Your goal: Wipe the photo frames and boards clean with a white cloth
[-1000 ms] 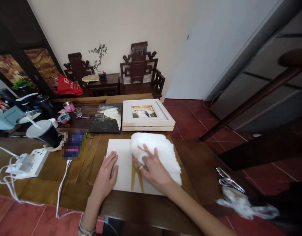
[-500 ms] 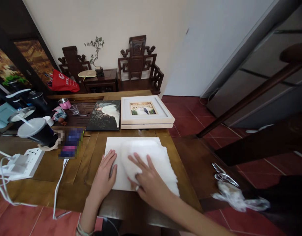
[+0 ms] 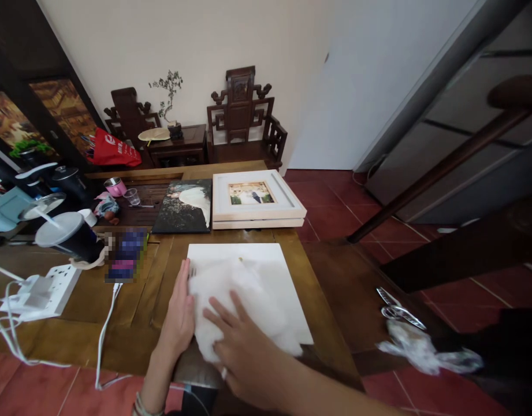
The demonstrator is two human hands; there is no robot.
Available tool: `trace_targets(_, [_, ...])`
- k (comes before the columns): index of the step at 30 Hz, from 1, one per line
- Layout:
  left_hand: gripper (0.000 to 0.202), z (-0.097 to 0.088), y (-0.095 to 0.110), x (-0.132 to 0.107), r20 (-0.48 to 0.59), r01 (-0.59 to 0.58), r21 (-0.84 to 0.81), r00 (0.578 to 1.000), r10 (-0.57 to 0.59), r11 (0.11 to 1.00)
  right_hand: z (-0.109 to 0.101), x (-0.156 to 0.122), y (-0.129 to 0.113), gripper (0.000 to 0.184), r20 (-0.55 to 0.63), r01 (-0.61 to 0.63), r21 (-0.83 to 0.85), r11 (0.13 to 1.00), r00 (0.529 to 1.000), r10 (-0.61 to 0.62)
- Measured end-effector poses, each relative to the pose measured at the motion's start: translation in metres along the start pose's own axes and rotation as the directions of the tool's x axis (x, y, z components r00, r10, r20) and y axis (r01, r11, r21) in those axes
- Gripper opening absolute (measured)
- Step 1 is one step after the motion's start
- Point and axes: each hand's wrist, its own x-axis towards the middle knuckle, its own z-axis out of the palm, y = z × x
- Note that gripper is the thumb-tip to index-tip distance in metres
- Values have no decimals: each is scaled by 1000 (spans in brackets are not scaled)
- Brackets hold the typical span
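Note:
A flat white board point(image 3: 266, 260) lies on the wooden table point(image 3: 157, 277) in front of me. A white cloth point(image 3: 231, 294) is spread over its near left part. My right hand point(image 3: 244, 352) presses flat on the cloth with the fingers spread apart. My left hand point(image 3: 178, 320) lies flat along the board's left edge, fingers stretched out, touching the cloth's side. Behind the board stand a white framed photo point(image 3: 253, 199) and a dark canvas print point(image 3: 185, 206).
A dark cup with a lid point(image 3: 66, 234), a white power strip point(image 3: 44, 289) with cables and a kettle sit at the left. Scissors point(image 3: 393, 309) and crumpled plastic point(image 3: 421, 349) lie on a dark surface at the right. Carved chairs stand by the far wall.
My right hand has dragged the cloth from the board's far right toward its near left. My left hand has slid from on top of the board to its left edge.

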Motion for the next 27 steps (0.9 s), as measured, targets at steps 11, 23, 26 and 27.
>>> trace_targets(11, [50,8,-5,4,178,-99,286,983,49,953,4,-53,60,26,-404,-346,82,934,846,349])
trace_targets(23, [38,5,-2,6,148,-91,254,987,54,963,-15,80,50,34,-188,-195,-77,978,966,178])
trace_targets(26, [44,6,-4,5,133,-74,244,990,42,967,-19,71,63,35,-211,-306,-59,950,934,288])
trace_targets(27, [46,6,-5,5,128,-72,236,991,42,969,-22,63,71,34,-214,-342,-36,939,920,327])
